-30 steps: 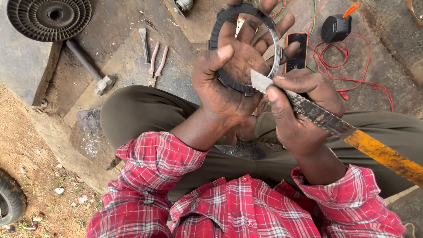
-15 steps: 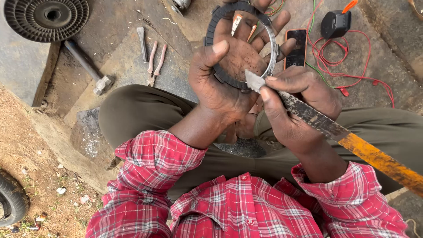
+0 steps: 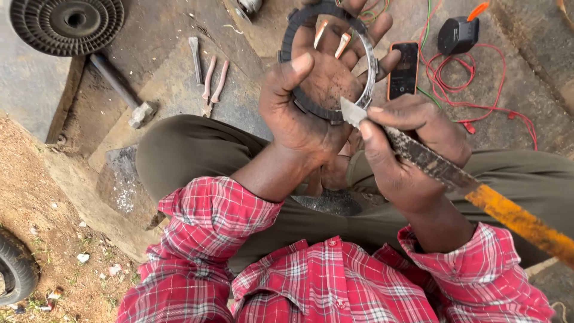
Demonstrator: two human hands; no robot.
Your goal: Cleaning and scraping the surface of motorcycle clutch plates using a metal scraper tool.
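Left hand [image 3: 311,113] gripping ring [image 3: 299,24], right hand [image 3: 406,149] holding file [image 3: 442,170], phone [image 3: 404,70] beyond

Soft even daylight, faint shadows (sharp focus throughout).

left hand [image 3: 311,101]: palm up, fingers spread, thumb raised; right hand [image 3: 406,149]: closed grip, index finger extended forward

Red-and-white plaid shirt [image 3: 335,281], buttoned front, sleeves rolled up the forearms, olive-green trousers [image 3: 197,149]
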